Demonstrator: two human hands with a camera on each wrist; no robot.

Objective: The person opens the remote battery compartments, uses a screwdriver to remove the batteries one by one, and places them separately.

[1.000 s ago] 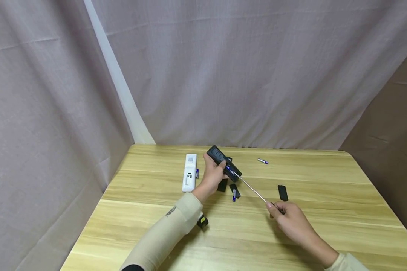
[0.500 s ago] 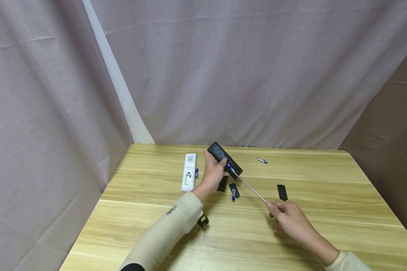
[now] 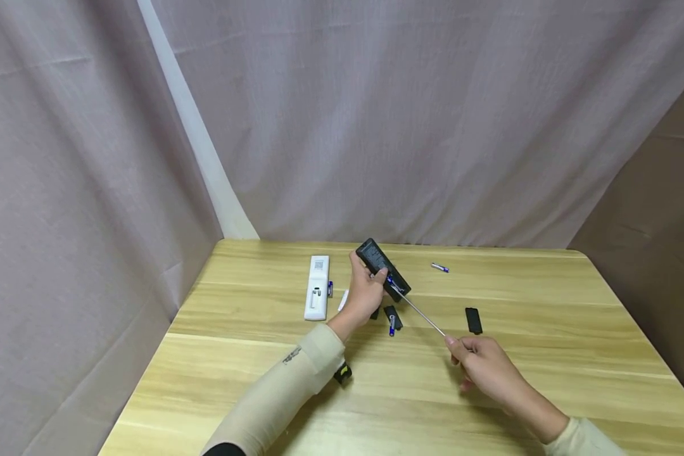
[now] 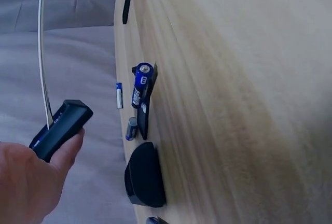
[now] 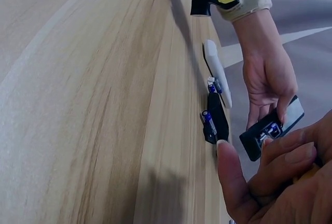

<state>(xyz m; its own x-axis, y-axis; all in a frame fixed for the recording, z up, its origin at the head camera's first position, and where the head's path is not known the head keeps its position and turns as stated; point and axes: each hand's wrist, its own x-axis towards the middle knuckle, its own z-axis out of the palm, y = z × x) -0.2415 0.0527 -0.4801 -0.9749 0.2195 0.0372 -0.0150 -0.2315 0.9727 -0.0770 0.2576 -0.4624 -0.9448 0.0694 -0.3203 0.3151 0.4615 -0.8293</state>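
My left hand (image 3: pixel 365 296) grips a black remote control (image 3: pixel 374 254) above the table, its back facing up and its battery compartment uncovered. A blue battery (image 3: pixel 390 280) shows inside the compartment beside my left thumb. My right hand (image 3: pixel 487 367) holds a screwdriver by its handle, which is mostly hidden in the fingers. Its long thin metal shaft (image 3: pixel 427 318) slants up to the left, with the tip at the compartment. In the left wrist view the shaft (image 4: pixel 42 53) comes down to the remote from above.
Left on the wooden table lies a white remote (image 3: pixel 316 291), with a battery (image 3: pixel 330 289) alongside. A battery (image 3: pixel 392 326) lies over a black battery cover (image 3: pixel 397 318). Farther right are another cover (image 3: pixel 474 320) and a battery (image 3: pixel 440 267). A dark remote (image 4: pixel 145 177) lies below my left hand.
The black remote and my left hand have shifted slightly right, showing a small white piece beside the left wrist. The screwdriver tip stays at the compartment; my right hand has barely moved.
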